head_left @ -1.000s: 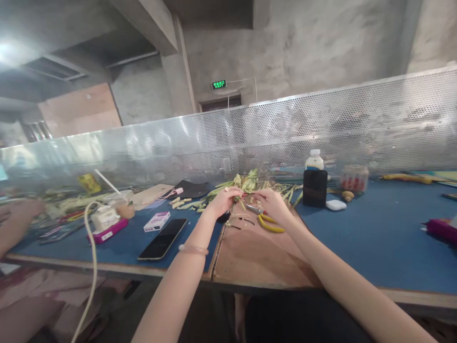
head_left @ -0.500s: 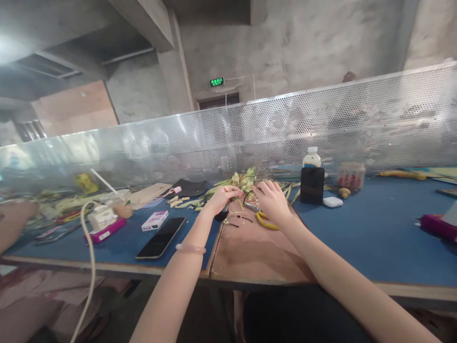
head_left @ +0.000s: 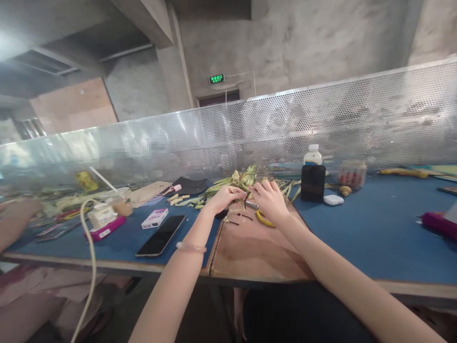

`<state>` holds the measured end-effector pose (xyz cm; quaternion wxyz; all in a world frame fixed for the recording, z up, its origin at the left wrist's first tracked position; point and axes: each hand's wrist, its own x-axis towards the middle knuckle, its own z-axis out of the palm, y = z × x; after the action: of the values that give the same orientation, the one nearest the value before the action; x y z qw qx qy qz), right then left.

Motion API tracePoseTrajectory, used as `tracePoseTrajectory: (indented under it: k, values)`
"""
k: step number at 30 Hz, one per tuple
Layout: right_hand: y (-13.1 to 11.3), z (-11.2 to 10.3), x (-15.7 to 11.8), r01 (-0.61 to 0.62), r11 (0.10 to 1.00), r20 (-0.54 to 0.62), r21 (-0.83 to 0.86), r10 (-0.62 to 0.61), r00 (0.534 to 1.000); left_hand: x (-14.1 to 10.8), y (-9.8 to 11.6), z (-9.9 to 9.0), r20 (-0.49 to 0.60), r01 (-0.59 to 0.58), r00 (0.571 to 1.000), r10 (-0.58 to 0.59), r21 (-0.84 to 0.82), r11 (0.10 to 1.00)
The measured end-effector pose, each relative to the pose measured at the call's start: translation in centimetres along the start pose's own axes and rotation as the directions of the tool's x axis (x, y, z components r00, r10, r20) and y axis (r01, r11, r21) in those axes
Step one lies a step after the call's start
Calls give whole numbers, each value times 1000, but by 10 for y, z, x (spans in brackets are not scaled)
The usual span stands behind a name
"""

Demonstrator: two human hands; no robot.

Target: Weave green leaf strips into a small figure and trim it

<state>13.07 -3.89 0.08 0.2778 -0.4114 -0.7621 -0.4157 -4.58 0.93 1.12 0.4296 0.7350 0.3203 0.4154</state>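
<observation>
Over a brown board, my left hand is closed in a pinch, its fingertips almost against those of my right hand. What the left fingers pinch is too small to make out. A thin dark strand hangs down from the closed fingertips of my right hand. Partly hidden under my right hand lies a tool with a yellow handle and a metal end. Short dark pieces are scattered on the board. Just behind my hands is a heap of pale green, leafy-looking strips.
On my left lie a phone, a small pink-and-white box and a magenta tissue pack. To the right stand a black block-shaped object, a bottle, a white case and a jar. Another person's arm reaches in at far left.
My fingertips have come closer together, and the dark strand now hangs straighter. My right hand has shifted slightly left, covering more of the yellow handle.
</observation>
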Motion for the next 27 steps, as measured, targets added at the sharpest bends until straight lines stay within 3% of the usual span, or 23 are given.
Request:
tracePoseTrajectory:
  k: [8,15,22,27]
  values:
    - [-2,2,0,42,999,-5,-5,-43,999,0,0,-1,20,20,1000,-20,21,1000]
    - [-5,5,0,52,999,27,15,-52,998,-1,-1,2,41,38,998,-47,198,979]
    - [-7,6,2,139,988,88,68,-145,986,2,-6,6,84,-21,996,-6,313,949]
    - [0,6,0,83,986,105,145,-98,990,2,-7,6,89,-52,996,21,361,931]
